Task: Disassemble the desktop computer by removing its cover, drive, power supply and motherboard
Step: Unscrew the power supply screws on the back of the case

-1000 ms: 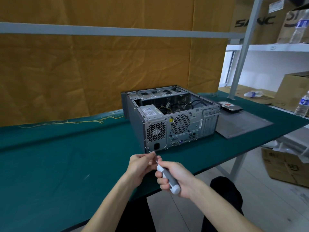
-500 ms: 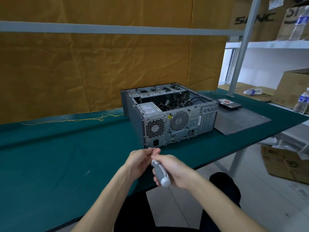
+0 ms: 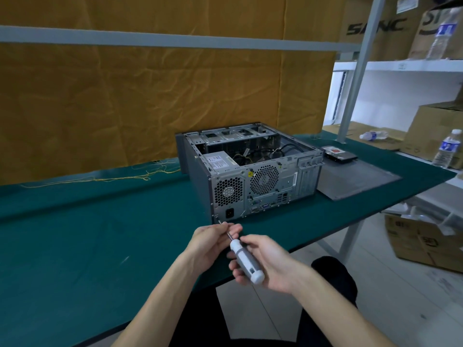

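Where the green table (image 3: 75, 234) stretches off to the left, loose yellow thread (image 3: 120, 177) lies along its far edge beneath the ochre cloth backdrop (image 3: 150, 96). Near the middle, the left hand (image 3: 210, 242) pinches the thin metal shaft of a screwdriver (image 3: 244, 259) between curled fingertips, close to its tip, which sits at the lower left corner of the computer case (image 3: 250, 176). The right hand (image 3: 270, 264) is wrapped around the tool's grey and white handle. The case lies on the table with its cover off (cables and drive bays show inside), rear panel facing the person, the power supply (image 3: 220, 160) in the near left corner. To its right the removed cover (image 3: 355, 179) lies flat, with a drive (image 3: 338, 152) at its far end. Further right stand water bottles (image 3: 447, 149) and cardboard boxes (image 3: 426, 239).
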The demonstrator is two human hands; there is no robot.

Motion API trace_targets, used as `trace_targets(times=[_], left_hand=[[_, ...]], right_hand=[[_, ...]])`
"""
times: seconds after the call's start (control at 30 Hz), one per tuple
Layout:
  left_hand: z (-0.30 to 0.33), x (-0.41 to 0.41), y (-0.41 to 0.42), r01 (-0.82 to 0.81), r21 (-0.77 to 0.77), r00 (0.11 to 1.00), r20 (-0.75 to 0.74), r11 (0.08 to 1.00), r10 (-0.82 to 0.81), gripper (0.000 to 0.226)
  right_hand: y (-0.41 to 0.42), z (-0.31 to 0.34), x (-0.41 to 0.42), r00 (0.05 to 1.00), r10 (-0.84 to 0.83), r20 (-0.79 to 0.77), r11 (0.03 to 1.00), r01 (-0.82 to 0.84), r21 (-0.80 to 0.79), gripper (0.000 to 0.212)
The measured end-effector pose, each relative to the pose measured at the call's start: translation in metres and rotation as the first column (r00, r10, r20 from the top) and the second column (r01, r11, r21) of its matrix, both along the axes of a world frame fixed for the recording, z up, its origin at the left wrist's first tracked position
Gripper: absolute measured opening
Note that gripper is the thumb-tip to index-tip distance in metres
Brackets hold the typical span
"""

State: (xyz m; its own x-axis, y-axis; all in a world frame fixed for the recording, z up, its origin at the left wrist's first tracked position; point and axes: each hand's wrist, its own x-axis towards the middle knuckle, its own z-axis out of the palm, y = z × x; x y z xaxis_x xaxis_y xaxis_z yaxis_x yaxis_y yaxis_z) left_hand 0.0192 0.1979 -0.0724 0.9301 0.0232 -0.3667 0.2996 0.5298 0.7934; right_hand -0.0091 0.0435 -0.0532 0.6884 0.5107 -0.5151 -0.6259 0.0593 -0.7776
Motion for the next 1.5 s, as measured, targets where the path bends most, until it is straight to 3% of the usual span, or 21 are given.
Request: trace_targets(times=[0.07, 0.17, 0.23, 0.3, 0.37, 0.43, 0.5, 0.6, 0.67, 0.77, 0.83, 0.87, 0.93, 1.03, 1.1, 1.17, 1.23, 1.3, 1.37, 1.43, 1.5], left_hand=[[0.000, 0.000, 0.000, -0.002, 0.011, 1.000, -0.001, 1.000, 0.002, 0.026], [-0.001, -0.001, -0.007, -0.037, 0.181, 0.999, -0.013, 0.983, 0.040, 0.025], [-0.001, -0.001, -0.010, -0.054, 0.188, 0.998, -0.005, 0.981, 0.056, 0.024], [0.000, 0.000, -0.010, -0.031, 0.099, 0.999, -0.020, 0.995, 0.033, 0.025], [0.001, -0.002, -0.007, 0.044, 0.037, 0.998, -0.042, 0.998, -0.043, 0.030], [0.000, -0.003, -0.002, 0.104, 0.023, 0.993, -0.056, 0.994, -0.103, 0.033], [0.000, -0.004, 0.000, 0.077, 0.047, 0.995, -0.061, 0.996, -0.074, 0.030], [-0.002, 0.000, 0.001, -0.061, 0.194, 0.997, -0.030, 0.979, 0.069, 0.021], [-0.002, 0.002, 0.001, -0.077, 0.206, 0.997, -0.009, 0.976, 0.080, 0.018], [0.001, 0.001, -0.001, -0.063, 0.067, 0.998, -0.026, 0.996, 0.065, 0.017], [0.000, 0.000, 0.001, -0.053, -0.022, 0.998, -0.033, 0.998, 0.053, 0.019], [0.000, 0.000, 0.002, -0.046, -0.041, 0.998, -0.033, 0.998, 0.044, 0.020], [0.001, -0.001, 0.002, -0.038, -0.001, 0.998, -0.043, 0.999, 0.038, 0.020], [0.000, 0.000, -0.004, -0.061, 0.151, 0.997, -0.032, 0.987, 0.066, 0.019], [0.001, -0.001, -0.006, -0.056, 0.113, 0.998, -0.032, 0.992, 0.060, 0.017], [0.001, -0.001, -0.005, -0.020, 0.032, 0.999, -0.047, 0.999, 0.022, 0.020], [0.002, -0.003, -0.002, 0.026, -0.004, 0.998, -0.050, 1.000, -0.026, 0.024], [0.001, -0.005, 0.000, 0.038, 0.010, 0.998, -0.048, 0.999, -0.037, 0.025], [-0.001, -0.004, 0.000, -0.020, 0.091, 0.999, -0.024, 0.996, 0.022, 0.024], [-0.003, -0.002, 0.001, -0.053, 0.171, 0.999, 0.002, 0.984, 0.053, 0.024], [-0.003, -0.003, 0.002, -0.043, 0.132, 0.999, -0.004, 0.990, 0.044, 0.023]], right_hand=[[-0.005, 0.001, 0.000, 0.997, 0.074, -0.018, 0.997, -0.074, -0.009, 0.041], [0.005, -0.003, -0.004, 0.925, 0.132, 0.356, 0.922, 0.018, -0.388, 0.028], [0.008, -0.004, -0.005, 0.843, 0.181, 0.507, 0.837, 0.139, -0.529, 0.025], [0.006, -0.003, -0.004, 0.871, 0.142, 0.471, 0.867, 0.120, -0.483, 0.024], [0.001, 0.004, -0.003, 0.979, 0.066, 0.194, 0.979, -0.026, -0.203, 0.030], [-0.003, 0.010, -0.003, 0.996, 0.092, 0.006, 0.996, -0.092, 0.016, 0.035], [-0.002, 0.008, -0.002, 0.993, 0.068, 0.096, 0.995, -0.061, -0.078, 0.029], [0.003, 0.004, 0.000, 0.889, 0.108, 0.445, 0.890, 0.113, -0.442, 0.023], [0.002, 0.004, 0.003, 0.867, 0.110, 0.485, 0.851, 0.170, -0.497, 0.022], [-0.004, 0.011, 0.004, 0.995, -0.005, 0.103, 0.990, 0.019, -0.140, 0.030], [-0.007, 0.014, 0.004, 0.995, 0.021, -0.098, 0.996, -0.013, 0.085, 0.036], [-0.007, 0.013, 0.004, 0.996, 0.034, -0.086, 0.996, -0.026, 0.083, 0.033], [-0.001, 0.011, 0.004, 0.991, 0.040, 0.127, 0.991, -0.022, -0.135, 0.025], [0.009, 0.005, 0.001, 0.825, 0.233, 0.515, 0.820, 0.117, -0.560, 0.016], [0.010, 0.003, 0.002, 0.845, 0.183, 0.502, 0.844, 0.127, -0.521, 0.016], [0.006, 0.006, 0.002, 0.976, 0.022, 0.217, 0.974, 0.028, -0.223, 0.026], [0.001, 0.009, 0.002, 0.999, 0.053, 0.006, 0.998, -0.053, -0.035, 0.035], [0.001, 0.008, 0.002, 0.994, 0.069, 0.084, 0.992, -0.060, -0.109, 0.034], [0.007, 0.005, 0.002, 0.930, 0.129, 0.344, 0.923, 0.015, -0.385, 0.029], [0.010, 0.005, 0.001, 0.847, 0.218, 0.484, 0.829, 0.101, -0.551, 0.026], [0.009, 0.005, 0.000, 0.904, 0.145, 0.402, 0.902, 0.046, -0.430, 0.024]])
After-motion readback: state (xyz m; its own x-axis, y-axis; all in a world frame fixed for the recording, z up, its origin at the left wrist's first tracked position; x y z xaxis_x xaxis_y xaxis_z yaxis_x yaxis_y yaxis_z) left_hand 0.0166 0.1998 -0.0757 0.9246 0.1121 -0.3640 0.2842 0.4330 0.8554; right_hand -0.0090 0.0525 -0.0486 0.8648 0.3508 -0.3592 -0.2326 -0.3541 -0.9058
